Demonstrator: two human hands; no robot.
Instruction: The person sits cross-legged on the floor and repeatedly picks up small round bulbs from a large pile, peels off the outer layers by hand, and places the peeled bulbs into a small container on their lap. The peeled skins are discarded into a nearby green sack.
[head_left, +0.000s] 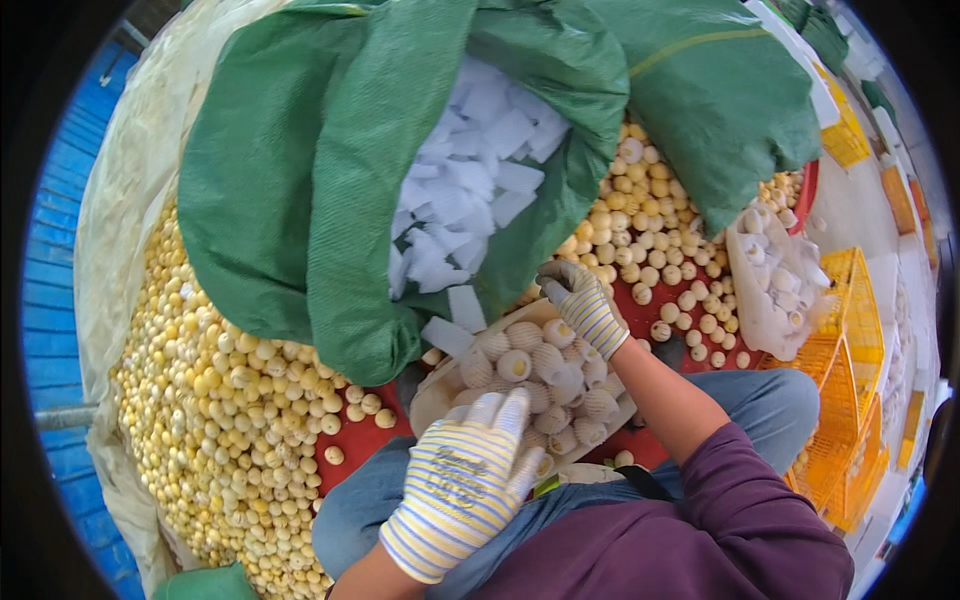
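Note:
Both hands wear striped knit work gloves. My left hand (465, 480) lies over the near left side of a pale container (439, 386), fingers extended and thumb apart. Its palm is hidden. Inside the container are several round fruits in white foam net sleeves (555, 375); a yellow fruit (514, 366) shows through the opening of one sleeve. At the container's far right rim, my right hand (583, 304) has its fingers curled; whether anything is between them is not visible. Just beyond, a green woven sack (360, 187) gapes over a heap of white foam net sleeves (465, 180).
Loose pale-yellow fruits (247, 450) are heaped at left, with more fruits (652, 217) at right on a red surface (637, 307). A translucent plastic bag (780, 285) holds sleeved fruits. Orange plastic crates (825, 412) stand at right. A white sheet (120, 247) borders the left heap.

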